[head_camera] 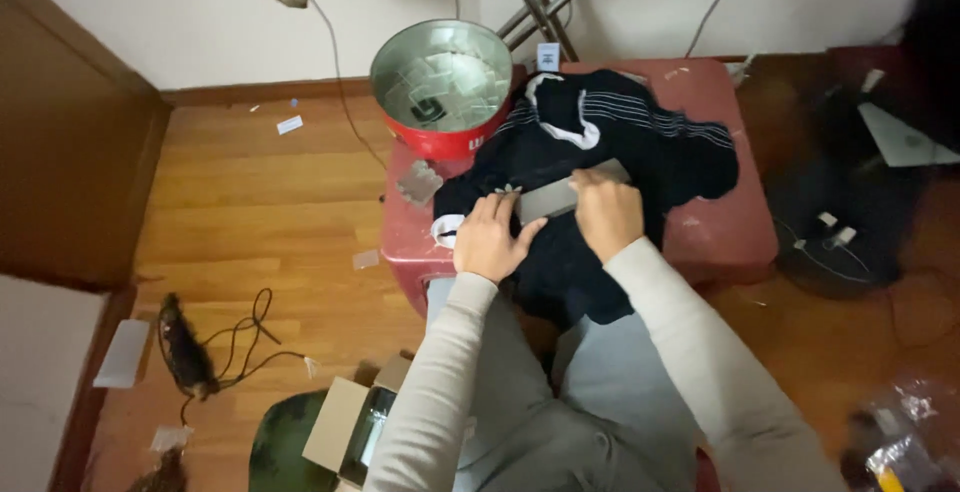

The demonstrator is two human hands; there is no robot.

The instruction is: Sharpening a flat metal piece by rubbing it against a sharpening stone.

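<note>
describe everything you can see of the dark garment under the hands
The dark garment is black or navy, soft knit-looking fabric, with a white-trimmed collar, thin white stripes across one sleeve and a white cuff edge at the left. It lies crumpled and spread over the red stool, hanging off the near edge. The left hand and right hand press on it, with a flat grey board between them.

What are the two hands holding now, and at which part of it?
Both hands press a flat grey card onto the dark garment: the left hand at its near-left end, the right hand on its near edge.
</note>
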